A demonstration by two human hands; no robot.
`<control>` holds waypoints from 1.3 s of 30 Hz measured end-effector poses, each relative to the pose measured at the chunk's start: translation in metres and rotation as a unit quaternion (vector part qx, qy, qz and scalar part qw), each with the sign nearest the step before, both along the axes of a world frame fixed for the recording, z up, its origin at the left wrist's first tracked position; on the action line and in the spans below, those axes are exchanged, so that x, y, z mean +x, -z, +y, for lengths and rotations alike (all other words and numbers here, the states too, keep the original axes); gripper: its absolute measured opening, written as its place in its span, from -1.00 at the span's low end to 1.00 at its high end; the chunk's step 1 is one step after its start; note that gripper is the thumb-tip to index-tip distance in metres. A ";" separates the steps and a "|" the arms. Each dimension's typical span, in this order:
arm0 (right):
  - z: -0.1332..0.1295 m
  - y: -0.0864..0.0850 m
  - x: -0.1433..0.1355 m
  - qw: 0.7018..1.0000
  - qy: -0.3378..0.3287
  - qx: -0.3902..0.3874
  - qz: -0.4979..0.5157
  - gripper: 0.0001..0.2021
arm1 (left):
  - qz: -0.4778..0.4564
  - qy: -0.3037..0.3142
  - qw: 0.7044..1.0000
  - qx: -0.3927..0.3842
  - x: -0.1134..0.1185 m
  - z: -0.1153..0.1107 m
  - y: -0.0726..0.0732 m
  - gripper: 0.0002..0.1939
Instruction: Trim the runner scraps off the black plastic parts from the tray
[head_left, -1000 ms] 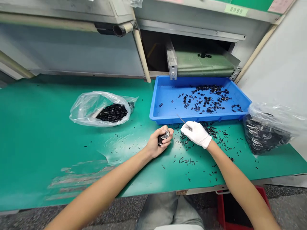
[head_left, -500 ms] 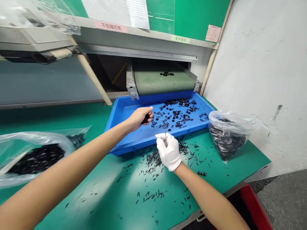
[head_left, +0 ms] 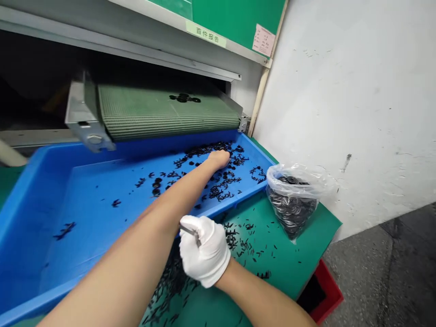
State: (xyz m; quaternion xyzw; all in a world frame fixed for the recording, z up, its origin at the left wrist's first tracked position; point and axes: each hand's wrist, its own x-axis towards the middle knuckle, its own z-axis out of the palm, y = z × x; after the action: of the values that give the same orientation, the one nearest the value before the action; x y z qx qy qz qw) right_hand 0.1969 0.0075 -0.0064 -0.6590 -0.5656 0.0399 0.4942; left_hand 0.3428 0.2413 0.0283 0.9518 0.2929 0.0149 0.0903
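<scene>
My bare left hand (head_left: 220,159) is deep in the blue tray (head_left: 91,181), among small black plastic parts (head_left: 218,190), some round and some branched. Its fingers curl in and point away from me, so what they hold is hidden. In a white glove, my right hand (head_left: 204,252) grips a slim grey metal tool (head_left: 188,230); its tip cannot be made out. This hand is close to my left forearm, just outside the tray's front wall. Short black scraps (head_left: 243,238) lie scattered on the green table beneath it.
Over the tray's back edge ends a green conveyor belt (head_left: 146,109) carrying a black part cluster (head_left: 184,98). A clear bag (head_left: 293,204) of black round parts stands at the tray's right, near the white wall (head_left: 381,113). Below the table edge is a red bin (head_left: 329,290).
My left hand has reached farther into the tray, toward its back right; the black piece it held is now out of sight. The view has moved closer and turned right.
</scene>
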 end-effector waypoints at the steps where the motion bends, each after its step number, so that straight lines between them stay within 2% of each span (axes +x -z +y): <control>1: 0.001 0.000 0.001 1.000 0.007 0.007 -0.006 -0.69 | 0.007 -0.005 1.000 0.005 0.001 0.002 0.001 -0.65; 4: 0.002 -0.002 0.003 0.997 0.029 0.077 0.006 -0.71 | 0.020 -0.019 0.999 0.022 -0.009 0.004 -0.001 -0.62; 7: 0.002 -0.004 0.001 0.990 0.030 0.136 0.028 -0.71 | 0.043 -0.012 0.999 0.021 -0.034 0.001 -0.006 -0.64; 10: 0.001 -0.005 -0.001 0.986 0.024 0.153 0.060 -0.73 | 0.063 0.001 0.998 0.014 -0.060 -0.006 -0.011 -0.65; 12: 0.000 -0.005 -0.002 0.985 0.023 0.153 0.081 -0.74 | 0.062 -0.001 0.998 0.018 -0.070 -0.012 -0.012 -0.60; 16: 0.002 -0.004 0.002 0.980 0.036 0.178 0.083 -0.76 | 0.058 -0.016 0.998 0.021 -0.062 -0.020 -0.009 -0.52; 20: 0.004 -0.004 0.005 0.972 0.057 0.215 0.069 -0.76 | 0.071 -0.037 0.997 0.009 -0.039 -0.019 -0.005 -0.62; 23: 0.004 -0.004 0.005 0.972 0.063 0.218 0.063 -0.76 | 0.069 -0.037 0.997 0.012 -0.034 -0.019 -0.003 -0.65; 28: 0.005 -0.005 0.006 0.974 0.075 0.202 0.077 -0.76 | 0.041 -0.061 0.997 0.022 -0.053 -0.018 -0.004 -0.67; 34: 0.007 -0.003 0.003 0.972 0.070 0.198 0.102 -0.77 | 0.000 -0.121 0.992 0.027 -0.088 0.007 -0.015 -0.60; 36: 0.007 -0.001 0.001 0.973 0.063 0.203 0.093 -0.77 | -0.005 -0.117 0.993 0.020 -0.089 0.013 -0.016 -0.59; 39: 0.008 0.000 0.002 0.973 0.061 0.208 0.081 -0.76 | -0.010 -0.097 0.995 0.011 -0.075 0.015 -0.011 -0.55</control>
State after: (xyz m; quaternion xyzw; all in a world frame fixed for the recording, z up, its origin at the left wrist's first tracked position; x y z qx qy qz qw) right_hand 0.1984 0.0151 -0.0068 -0.5695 -0.4781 -0.0560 0.6663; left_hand 0.2683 0.2567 0.0395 0.9195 0.3828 0.0368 0.0809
